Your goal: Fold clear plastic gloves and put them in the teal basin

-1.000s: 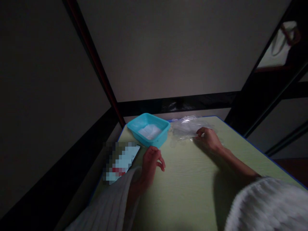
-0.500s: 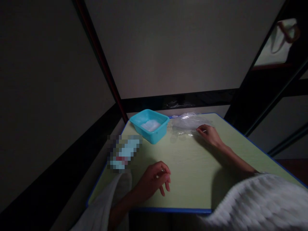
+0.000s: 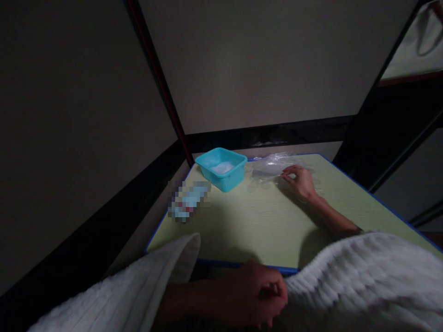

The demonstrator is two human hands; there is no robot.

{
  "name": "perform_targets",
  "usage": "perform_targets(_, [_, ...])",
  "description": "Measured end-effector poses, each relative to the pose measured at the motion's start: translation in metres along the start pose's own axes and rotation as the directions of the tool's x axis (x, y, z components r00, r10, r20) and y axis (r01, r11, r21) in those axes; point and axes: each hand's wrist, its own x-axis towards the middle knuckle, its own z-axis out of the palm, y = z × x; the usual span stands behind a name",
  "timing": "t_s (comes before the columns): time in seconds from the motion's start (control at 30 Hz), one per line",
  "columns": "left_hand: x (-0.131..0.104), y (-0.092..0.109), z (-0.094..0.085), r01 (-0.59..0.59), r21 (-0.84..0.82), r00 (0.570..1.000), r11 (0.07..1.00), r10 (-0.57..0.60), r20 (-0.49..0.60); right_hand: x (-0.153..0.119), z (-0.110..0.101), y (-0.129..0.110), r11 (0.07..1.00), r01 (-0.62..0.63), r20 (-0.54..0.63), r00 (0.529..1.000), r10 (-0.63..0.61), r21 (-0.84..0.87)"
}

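My right hand [image 3: 300, 183] reaches over the far right part of the table, thumb and forefinger pinched together at the near edge of a clear plastic bag [image 3: 268, 168]. The bag lies crumpled and flat along the back of the tabletop. Low in the view, my left hand [image 3: 258, 293] hangs in front of the table's near edge, close to my body. Its fingers are curled in and nothing shows in them, though the light is dim there.
A turquoise plastic basket [image 3: 229, 182] holding something white stands at the back left of the pale green, blue-edged table [image 3: 256, 221]. A pixelated light-blue item [image 3: 190, 201] lies nearer on the left. Wall panels [image 3: 259, 69] rise behind. A whitish bag [image 3: 420, 44] is at upper right.
My left hand has drawn back from above the table to before its near edge, its fingers curling more. My right hand stays at the plastic bag, which looks more bunched. The view has shifted slightly.
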Motion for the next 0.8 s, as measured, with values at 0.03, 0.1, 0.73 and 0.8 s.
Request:
perform_targets(0.03, [-0.001,0.002,0.003,-0.036,0.066,0.999,0.997,0.034,0.039,0.001,-0.001,0.000,0.999,-0.018,-0.037,0.999,0.019,0.034])
perform_targets(0.1, [-0.002,0.005,0.004,-0.144,0.160,0.987,0.977,0.131,0.090,0.003,-0.004,0.001,0.993,-0.054,-0.114,0.991,0.067,0.107])
perform_targets(0.73, [0.062,-0.023,-0.109,-0.256,-0.406,0.878,0.877,0.035,-0.478,-0.018,-0.042,-0.052,0.871,0.060,0.300,0.925,-0.231,0.487])
perform_targets(0.8, [0.065,-0.022,-0.117,-0.280,-0.497,0.858,0.821,-0.018,-0.513,-0.026,-0.040,-0.062,0.851,0.141,0.418,0.823,-0.385,0.506])
